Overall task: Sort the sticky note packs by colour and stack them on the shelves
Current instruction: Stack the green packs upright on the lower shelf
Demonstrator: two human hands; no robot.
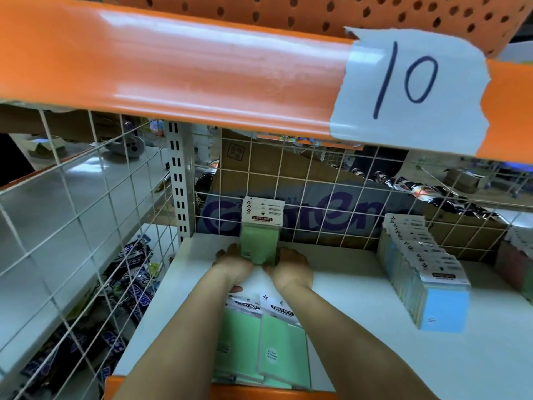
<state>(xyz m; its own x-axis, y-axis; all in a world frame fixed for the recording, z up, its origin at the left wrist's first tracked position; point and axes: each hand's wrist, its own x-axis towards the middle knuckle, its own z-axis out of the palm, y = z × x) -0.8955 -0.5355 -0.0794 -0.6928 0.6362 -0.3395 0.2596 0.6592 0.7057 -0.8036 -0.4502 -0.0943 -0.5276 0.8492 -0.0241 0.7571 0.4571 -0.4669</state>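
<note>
Green sticky note packs (pixel 261 235) stand upright against the white wire grid (pixel 317 180) on the white shelf (pixel 346 272), gripped at their lower sides by the left hand (pixel 230 261) and right hand (pixel 291 265), fingers curled round them. More green packs (pixel 259 342) lie nearer the shelf's front; a row of blue packs (pixel 427 278) stands to the right.

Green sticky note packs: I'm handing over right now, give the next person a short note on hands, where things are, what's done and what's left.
Left hand and right hand each grip a side of the upright green packs at the back of the white shelf, against the wire grid.
Loose green packs lie flat at the front edge, under the forearms.
Blue packs already stand in a row on the right; further packs at the far right edge are too cut off to judge.
Left: stand the loose green packs with the held ones.
</note>
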